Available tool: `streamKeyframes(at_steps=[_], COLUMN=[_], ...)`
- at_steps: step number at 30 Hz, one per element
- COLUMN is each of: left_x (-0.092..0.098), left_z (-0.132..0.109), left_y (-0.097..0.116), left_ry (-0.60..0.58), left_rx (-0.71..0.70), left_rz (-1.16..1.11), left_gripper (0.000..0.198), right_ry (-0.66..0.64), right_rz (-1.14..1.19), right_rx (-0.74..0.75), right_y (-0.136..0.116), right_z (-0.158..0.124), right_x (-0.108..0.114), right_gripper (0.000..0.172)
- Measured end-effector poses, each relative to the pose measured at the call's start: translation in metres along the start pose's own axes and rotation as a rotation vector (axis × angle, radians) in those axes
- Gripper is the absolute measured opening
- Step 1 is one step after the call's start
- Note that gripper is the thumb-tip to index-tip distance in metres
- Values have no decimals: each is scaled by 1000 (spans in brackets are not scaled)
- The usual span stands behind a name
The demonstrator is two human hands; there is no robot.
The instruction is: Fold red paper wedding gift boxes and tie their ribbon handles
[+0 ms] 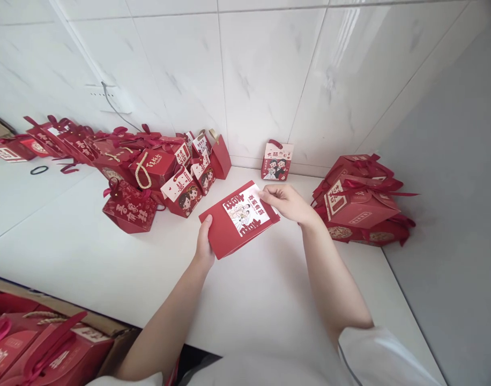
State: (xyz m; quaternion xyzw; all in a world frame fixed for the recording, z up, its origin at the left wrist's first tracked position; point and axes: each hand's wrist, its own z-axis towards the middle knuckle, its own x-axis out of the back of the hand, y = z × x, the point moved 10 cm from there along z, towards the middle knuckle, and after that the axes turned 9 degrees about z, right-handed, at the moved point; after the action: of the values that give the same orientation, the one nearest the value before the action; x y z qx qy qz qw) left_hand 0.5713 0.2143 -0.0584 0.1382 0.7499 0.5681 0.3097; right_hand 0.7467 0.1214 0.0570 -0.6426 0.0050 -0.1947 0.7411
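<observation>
A flat, folded red gift box (229,228) with a white picture panel is held just above the white counter (249,300). My left hand (204,246) grips its near left corner, thumb on top. At the far right corner my right hand (288,202) pinches the edge with fingers curled. A single assembled red box (276,161) stands upright against the tiled wall behind.
A heap of assembled red gift boxes (149,171) with ribbons and rope handles spreads along the back left. A stack of flat red boxes (360,206) lies at the right. More red boxes sit in a cardboard carton (36,343) below left. A black hair tie (39,170) lies far left.
</observation>
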Motion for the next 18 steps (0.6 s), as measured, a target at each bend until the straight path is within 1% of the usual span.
streamKeyframes(at_steps=[2,5,7,10,13,18], left_x=[0,2,3,3,3,1], left_z=[1,1,0,1,2,-2], left_y=[3,2,-3,-10,-5,16], left_ry=[-8,0,2,-24,-46,-31], left_rx=[5,36,79,117,67,-99], left_rz=[-11,-27,-41,-27,23,9], left_gripper=[55,56,56,58,60,58], right_ry=[-24,-129,-186,-225,-240,-232], right_rz=[-6,27,-12,-107,-148,-126], right_rx=[-11,-23,-23,-39,-38,-41], right_y=[-4,-10,-12,-11,-12,-15], right_z=[-3,-9,-14,-20,-23,-23], right_x=[0,-4,-5,-3,-3,-3], right_gripper=[47,46,43,39,37,32])
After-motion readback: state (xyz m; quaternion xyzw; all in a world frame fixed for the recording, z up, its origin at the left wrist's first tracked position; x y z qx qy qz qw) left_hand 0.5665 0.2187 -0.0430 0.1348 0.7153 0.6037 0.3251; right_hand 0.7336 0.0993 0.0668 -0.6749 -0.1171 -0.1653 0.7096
